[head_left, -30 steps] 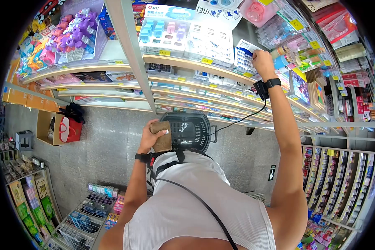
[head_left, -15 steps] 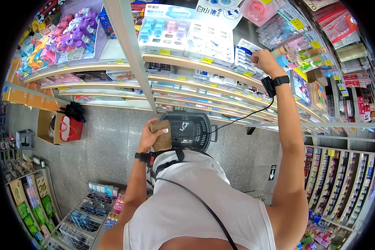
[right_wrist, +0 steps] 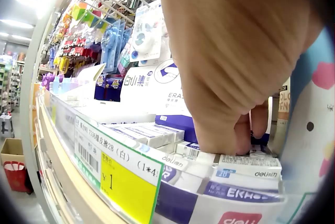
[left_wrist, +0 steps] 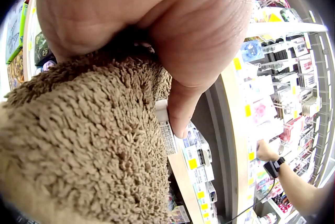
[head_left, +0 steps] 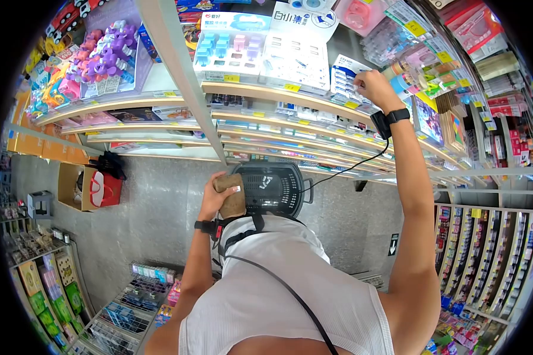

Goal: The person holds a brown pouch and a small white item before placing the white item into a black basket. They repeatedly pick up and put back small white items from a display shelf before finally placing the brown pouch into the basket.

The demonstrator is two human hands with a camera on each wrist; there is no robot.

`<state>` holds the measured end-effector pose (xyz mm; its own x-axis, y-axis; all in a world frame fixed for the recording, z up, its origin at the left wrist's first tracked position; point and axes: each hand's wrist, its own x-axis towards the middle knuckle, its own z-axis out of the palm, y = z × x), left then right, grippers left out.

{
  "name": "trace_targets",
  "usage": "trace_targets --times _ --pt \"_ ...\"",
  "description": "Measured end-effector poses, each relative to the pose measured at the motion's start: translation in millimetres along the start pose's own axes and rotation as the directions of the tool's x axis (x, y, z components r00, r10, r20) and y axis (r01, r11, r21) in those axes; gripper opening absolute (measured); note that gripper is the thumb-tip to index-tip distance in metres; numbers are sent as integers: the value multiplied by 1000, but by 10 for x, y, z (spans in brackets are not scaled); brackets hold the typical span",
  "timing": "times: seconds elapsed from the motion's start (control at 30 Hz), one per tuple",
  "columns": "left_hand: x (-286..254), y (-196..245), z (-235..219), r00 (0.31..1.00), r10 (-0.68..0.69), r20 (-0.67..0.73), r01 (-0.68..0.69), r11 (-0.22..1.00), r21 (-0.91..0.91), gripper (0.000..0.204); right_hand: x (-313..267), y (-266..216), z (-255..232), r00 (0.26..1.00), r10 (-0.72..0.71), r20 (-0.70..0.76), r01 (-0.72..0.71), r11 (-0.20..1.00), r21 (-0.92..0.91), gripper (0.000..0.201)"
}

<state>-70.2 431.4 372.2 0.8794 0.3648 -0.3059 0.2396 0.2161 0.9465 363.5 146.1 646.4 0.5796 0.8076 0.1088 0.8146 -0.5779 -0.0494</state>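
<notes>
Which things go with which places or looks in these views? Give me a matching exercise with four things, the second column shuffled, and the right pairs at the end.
Things
1. brown fuzzy item
2. shopping basket
3. erasers
4. red bag

Places or looks
A. beside the cardboard box
B. in the display box under the right hand
C. held in the left hand
D. dark grey, with holes in it

Pairs: 1-C, 2-D, 3-B, 4-A
</notes>
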Motion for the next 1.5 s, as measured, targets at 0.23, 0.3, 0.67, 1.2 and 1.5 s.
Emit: trace_targets --times 0.23,0.3,0.67,1.2,1.5 --pt "-22 64 3 1000 1 9 -1 1000 -6 67 51 -176 -34 999 38 -4 -38 998 44 17" --pt "-28 52 -1 1000 10 -7 -10 1000 18 68 73 -187 3 1000 -3 -27 4 999 35 16" --pt "-21 -18 -27 1000 22 -16 -22 999 33 67 34 -98 32 996 83 -31 -83 996 13 16" --pt "18 -51 11 1000 31 -2 -31 998 51 67 -129 -28 -167 992 110 -63 -108 994 32 17" --pt "5 5 8 999 43 18 -43 999 26 65 -148 58 -100 988 98 117 -105 993 53 15"
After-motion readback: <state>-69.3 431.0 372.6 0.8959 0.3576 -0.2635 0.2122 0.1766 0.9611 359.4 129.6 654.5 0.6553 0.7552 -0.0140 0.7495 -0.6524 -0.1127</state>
